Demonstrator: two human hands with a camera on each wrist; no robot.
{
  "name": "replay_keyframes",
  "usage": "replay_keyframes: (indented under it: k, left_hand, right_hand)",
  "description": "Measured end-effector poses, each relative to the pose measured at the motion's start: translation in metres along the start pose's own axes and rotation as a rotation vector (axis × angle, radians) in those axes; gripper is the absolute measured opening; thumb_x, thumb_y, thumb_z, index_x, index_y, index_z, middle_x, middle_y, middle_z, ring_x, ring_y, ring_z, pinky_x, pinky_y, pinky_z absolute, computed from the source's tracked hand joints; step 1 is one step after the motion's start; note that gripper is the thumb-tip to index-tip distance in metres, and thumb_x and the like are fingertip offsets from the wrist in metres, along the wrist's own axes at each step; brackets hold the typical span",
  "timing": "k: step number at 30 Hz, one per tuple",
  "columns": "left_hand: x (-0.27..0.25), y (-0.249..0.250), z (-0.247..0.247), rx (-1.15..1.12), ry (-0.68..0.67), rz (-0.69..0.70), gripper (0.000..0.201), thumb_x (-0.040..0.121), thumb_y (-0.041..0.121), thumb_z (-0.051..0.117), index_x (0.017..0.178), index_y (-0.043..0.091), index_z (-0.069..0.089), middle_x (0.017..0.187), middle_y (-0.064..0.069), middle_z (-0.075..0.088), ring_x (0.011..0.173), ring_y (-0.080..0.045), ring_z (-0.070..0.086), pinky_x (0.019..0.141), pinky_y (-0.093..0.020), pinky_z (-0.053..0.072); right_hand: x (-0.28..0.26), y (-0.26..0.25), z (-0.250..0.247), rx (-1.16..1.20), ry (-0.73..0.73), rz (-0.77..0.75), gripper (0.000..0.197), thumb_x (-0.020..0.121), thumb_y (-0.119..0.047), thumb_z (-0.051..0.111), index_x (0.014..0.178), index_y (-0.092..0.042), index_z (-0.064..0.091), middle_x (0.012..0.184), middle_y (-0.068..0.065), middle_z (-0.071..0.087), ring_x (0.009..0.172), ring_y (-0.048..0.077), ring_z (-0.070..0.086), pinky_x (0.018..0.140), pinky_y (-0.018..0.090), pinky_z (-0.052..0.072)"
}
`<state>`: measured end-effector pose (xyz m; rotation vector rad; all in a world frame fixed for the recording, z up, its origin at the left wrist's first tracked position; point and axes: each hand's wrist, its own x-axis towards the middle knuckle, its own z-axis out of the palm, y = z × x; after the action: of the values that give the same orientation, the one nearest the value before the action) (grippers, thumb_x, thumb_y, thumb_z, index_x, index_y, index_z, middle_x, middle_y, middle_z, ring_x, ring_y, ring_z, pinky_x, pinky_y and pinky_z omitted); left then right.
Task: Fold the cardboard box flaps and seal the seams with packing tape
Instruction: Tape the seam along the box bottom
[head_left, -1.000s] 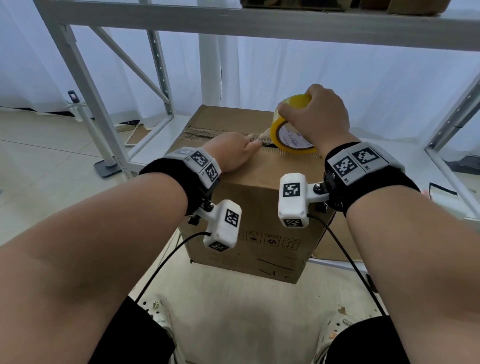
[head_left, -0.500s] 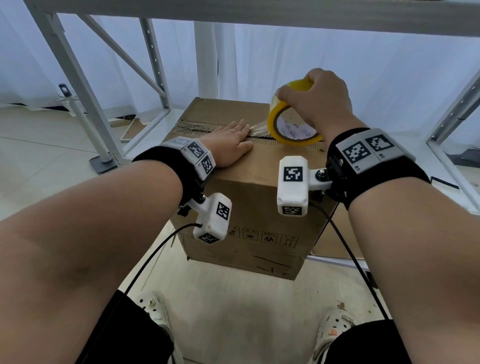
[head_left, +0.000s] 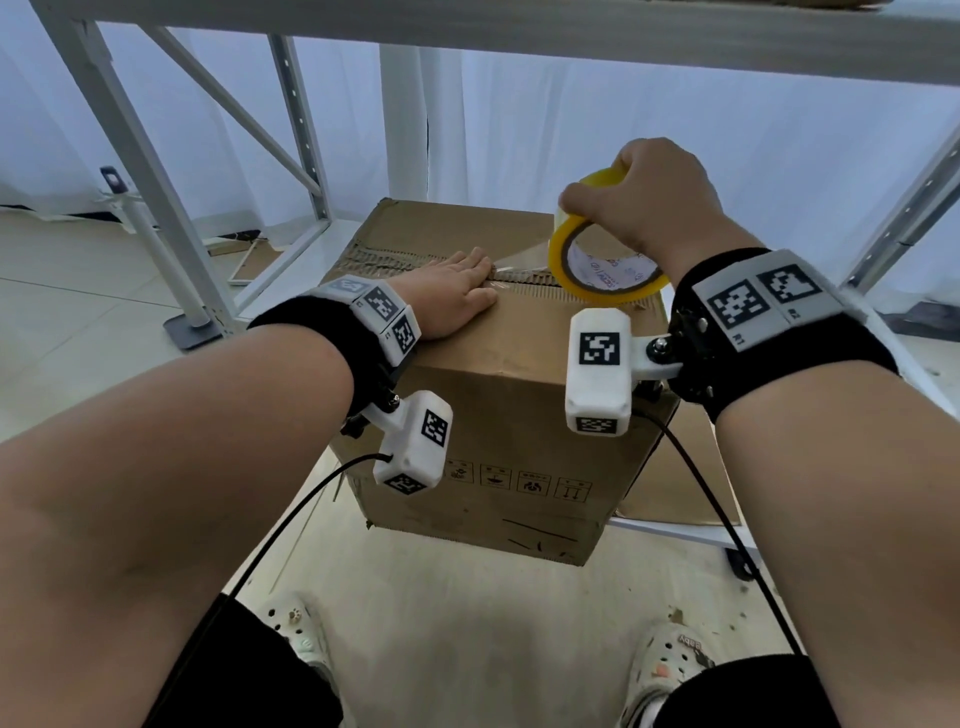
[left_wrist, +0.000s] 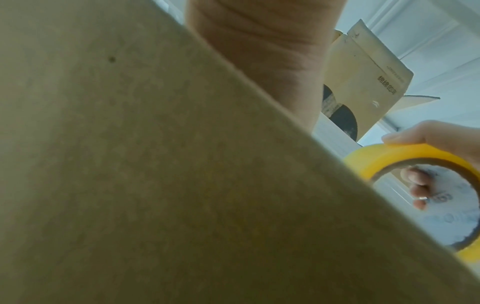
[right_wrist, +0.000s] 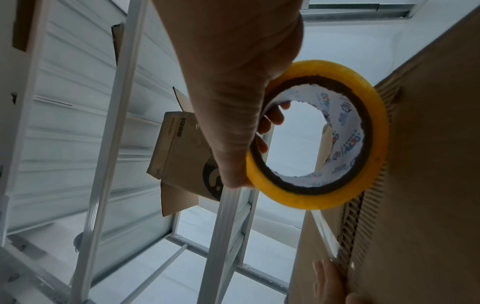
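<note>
A brown cardboard box (head_left: 498, 395) with its top flaps folded down stands on a low white shelf. My left hand (head_left: 452, 296) lies flat on the box top, its straight fingers pressing clear tape onto the centre seam (head_left: 524, 278). My right hand (head_left: 644, 202) grips a yellow roll of packing tape (head_left: 597, 265) above the right end of the seam, fingers hooked through the core. A stretch of clear tape runs from the roll to my left fingertips. The roll (right_wrist: 319, 133) stands against the box top in the right wrist view, and its rim (left_wrist: 405, 158) shows in the left wrist view.
White metal racking surrounds the box: a slanted upright (head_left: 156, 171) at left, a beam (head_left: 519, 26) overhead, another upright (head_left: 904, 208) at right. A second opened carton (right_wrist: 182, 148) sits on the shelf above. Flat cardboard (head_left: 675, 467) leans behind the box at right. My feet (head_left: 670, 660) stand below.
My left hand went from a loose fist to lying flat on the seam. My right hand drew the roll rightward and up, pulling out more tape.
</note>
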<state>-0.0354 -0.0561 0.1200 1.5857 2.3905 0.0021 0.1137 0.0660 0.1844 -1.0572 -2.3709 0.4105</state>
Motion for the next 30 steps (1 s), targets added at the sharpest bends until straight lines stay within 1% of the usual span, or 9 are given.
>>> replay_keyframes:
  k: [4, 10, 17, 21, 22, 24, 26, 28, 30]
  left_hand:
    - [-0.001, 0.01, -0.001, 0.017, -0.005, -0.035, 0.062, 0.102, 0.044, 0.02, 0.151, 0.013, -0.001, 0.159, -0.004, -0.007, 0.146, -0.018, -0.005, 0.117, -0.033, -0.001]
    - [0.003, 0.033, 0.003, 0.028, -0.019, 0.051, 0.061, 0.102, 0.044, 0.02, 0.152, 0.014, 0.002, 0.159, -0.004, -0.005, 0.146, -0.017, -0.004, 0.118, -0.034, -0.001]
    - [-0.007, -0.005, -0.005, -0.011, -0.025, 0.09, 0.049, 0.103, 0.041, 0.016, 0.151, 0.029, 0.013, 0.159, 0.002, 0.0, 0.146, -0.015, -0.001, 0.118, -0.036, -0.001]
    - [-0.023, -0.032, -0.014, -0.09, 0.05, -0.002, 0.052, 0.101, 0.048, 0.023, 0.148, 0.028, 0.029, 0.156, 0.008, 0.021, 0.144, -0.014, 0.019, 0.115, -0.03, 0.01]
    - [-0.027, -0.037, -0.016, -0.107, 0.096, -0.054, 0.053, 0.1, 0.05, 0.027, 0.145, 0.025, 0.037, 0.152, 0.006, 0.032, 0.139, -0.017, 0.031, 0.112, -0.029, 0.019]
    - [-0.034, -0.04, -0.02, -0.109, 0.172, -0.143, 0.052, 0.099, 0.051, 0.031, 0.13, 0.018, 0.057, 0.127, -0.009, 0.06, 0.11, -0.024, 0.055, 0.092, -0.028, 0.036]
    - [-0.035, -0.033, -0.019, -0.055, 0.211, -0.16, 0.053, 0.1, 0.049, 0.029, 0.12, 0.014, 0.063, 0.1, -0.014, 0.064, 0.09, -0.025, 0.056, 0.079, -0.029, 0.037]
    - [-0.031, -0.022, -0.014, -0.034, 0.232, -0.146, 0.051, 0.101, 0.047, 0.026, 0.132, 0.014, 0.05, 0.117, -0.013, 0.06, 0.106, -0.028, 0.055, 0.089, -0.034, 0.039]
    - [-0.021, -0.009, -0.005, -0.036, 0.185, -0.124, 0.054, 0.101, 0.046, 0.026, 0.148, 0.018, 0.026, 0.149, -0.01, 0.036, 0.135, -0.026, 0.036, 0.108, -0.038, 0.028]
  right_hand:
    - [-0.002, 0.001, 0.003, -0.01, 0.017, -0.002, 0.051, 0.079, -0.052, 0.06, 0.115, -0.017, 0.053, 0.101, -0.002, 0.051, 0.096, 0.02, 0.048, 0.082, 0.037, 0.042]
    - [-0.003, -0.004, 0.011, -0.094, 0.02, -0.026, 0.054, 0.078, -0.055, 0.058, 0.116, -0.017, 0.055, 0.112, 0.004, 0.059, 0.108, 0.027, 0.052, 0.085, 0.039, 0.04]
    - [-0.002, -0.003, 0.009, -0.052, 0.009, 0.03, 0.048, 0.077, -0.054, 0.057, 0.106, -0.016, 0.055, 0.105, 0.003, 0.057, 0.107, 0.028, 0.053, 0.089, 0.042, 0.043]
    - [-0.001, -0.001, 0.008, -0.041, 0.016, 0.028, 0.047, 0.077, -0.053, 0.057, 0.106, -0.016, 0.055, 0.099, 0.0, 0.054, 0.107, 0.028, 0.053, 0.087, 0.041, 0.042]
    - [-0.002, -0.001, 0.007, -0.041, 0.019, 0.029, 0.048, 0.077, -0.053, 0.057, 0.107, -0.016, 0.056, 0.099, 0.0, 0.053, 0.107, 0.028, 0.053, 0.087, 0.041, 0.041]
    - [-0.002, 0.0, 0.007, -0.04, 0.024, 0.027, 0.047, 0.078, -0.053, 0.057, 0.107, -0.016, 0.055, 0.099, 0.0, 0.053, 0.107, 0.028, 0.053, 0.087, 0.041, 0.041]
    - [-0.002, 0.0, 0.008, -0.041, 0.027, 0.022, 0.048, 0.078, -0.053, 0.057, 0.108, -0.016, 0.055, 0.099, 0.0, 0.053, 0.107, 0.027, 0.053, 0.087, 0.041, 0.041]
    - [-0.003, 0.0, 0.008, -0.045, 0.04, 0.02, 0.048, 0.078, -0.053, 0.057, 0.109, -0.016, 0.055, 0.099, 0.0, 0.053, 0.106, 0.027, 0.053, 0.087, 0.041, 0.042]
    - [-0.003, 0.001, 0.008, -0.041, 0.045, 0.018, 0.048, 0.078, -0.053, 0.057, 0.108, -0.016, 0.055, 0.099, -0.001, 0.052, 0.106, 0.027, 0.052, 0.087, 0.041, 0.042]
